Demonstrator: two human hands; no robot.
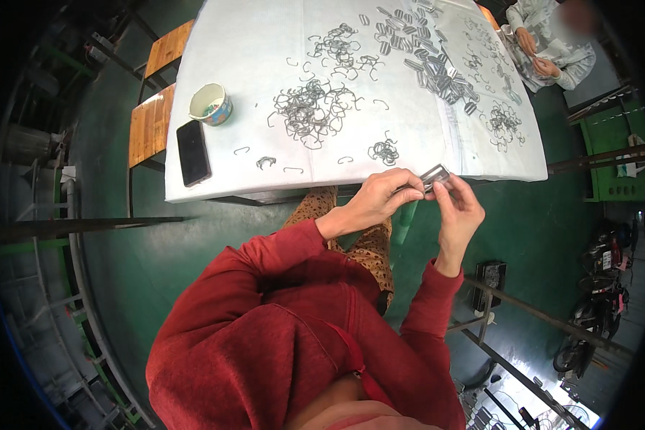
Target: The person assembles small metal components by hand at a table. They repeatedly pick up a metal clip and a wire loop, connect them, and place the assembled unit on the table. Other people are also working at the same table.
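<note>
Just off the table's near edge, a small silver rectangular metal piece with a slot along it is between my two hands. My right hand grips it between thumb and fingers. My left hand is closed in a pinch against its left end; anything small between those fingertips is hidden. On the white-covered table beyond lie a small heap of bent wire hooks, a larger heap of wire hooks and a pile of similar silver metal pieces.
A black phone and a paper cup with small bits inside stand at the table's left. Wooden stools are beside it. Another person's hands work at the far right, near more wire hooks. A metal rail runs at lower right.
</note>
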